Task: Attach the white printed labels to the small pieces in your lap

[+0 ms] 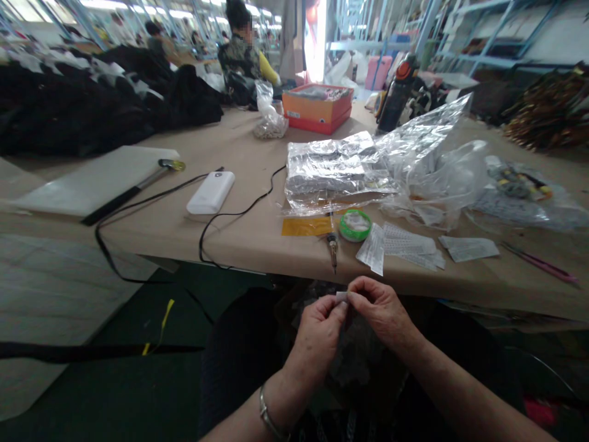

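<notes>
Fingers (332,310) of left hand (317,334) and right hand (380,310) pinched narrow on one small white tag (341,297), held over the lap just below the near edge of the tabletop (257,233). At that edge: pen-like tool (332,245), green tape roll (355,225), white label sheets (409,245). Farther in, foil packs (331,166) in clear plastic at mid-tabletop, power bank (211,191) to their left.

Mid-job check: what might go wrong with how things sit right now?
The small white piece is pinched only at the fingertips of the left hand and right hand, over the dark lap; if dropped, it may be hard to find. The pointed tool lies at the table edge, tip toward the hands, and could get knocked off.
</notes>
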`<state>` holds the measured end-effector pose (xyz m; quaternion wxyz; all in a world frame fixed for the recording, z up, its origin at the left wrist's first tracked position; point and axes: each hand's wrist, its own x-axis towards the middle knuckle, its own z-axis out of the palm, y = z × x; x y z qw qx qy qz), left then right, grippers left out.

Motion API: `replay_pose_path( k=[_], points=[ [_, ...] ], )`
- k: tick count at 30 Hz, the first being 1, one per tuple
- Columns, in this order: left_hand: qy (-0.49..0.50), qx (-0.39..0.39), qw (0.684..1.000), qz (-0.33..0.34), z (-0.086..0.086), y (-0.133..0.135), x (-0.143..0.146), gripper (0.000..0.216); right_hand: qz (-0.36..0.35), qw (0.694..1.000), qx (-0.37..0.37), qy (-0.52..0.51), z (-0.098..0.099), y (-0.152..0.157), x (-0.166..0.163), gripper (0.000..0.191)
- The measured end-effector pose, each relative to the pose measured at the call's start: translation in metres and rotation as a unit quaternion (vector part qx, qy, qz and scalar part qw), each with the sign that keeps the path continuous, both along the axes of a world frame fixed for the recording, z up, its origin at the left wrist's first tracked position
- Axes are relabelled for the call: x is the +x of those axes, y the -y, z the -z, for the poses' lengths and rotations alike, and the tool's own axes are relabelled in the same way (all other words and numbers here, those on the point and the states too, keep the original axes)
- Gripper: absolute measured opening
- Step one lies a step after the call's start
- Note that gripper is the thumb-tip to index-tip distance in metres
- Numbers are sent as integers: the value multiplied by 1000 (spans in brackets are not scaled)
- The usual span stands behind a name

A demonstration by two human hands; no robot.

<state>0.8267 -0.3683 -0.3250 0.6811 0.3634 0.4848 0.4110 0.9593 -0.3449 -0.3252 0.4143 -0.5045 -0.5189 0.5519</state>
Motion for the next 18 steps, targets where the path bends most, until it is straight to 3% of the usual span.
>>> replay_pose_path(
  k=[3,8,18],
  points=[
    [-89,82,992,-19,1,-7,-9,18,21,998,50,41,1,-6,-7,18],
    [-198,176,963,-57,-6,-20,-17,15,29,996,71,51,4,-12,-13,18],
    [-251,236,937,-64,-6,-31,-18,16,48,991,111,60,10,-18,-15,16]
  ],
)
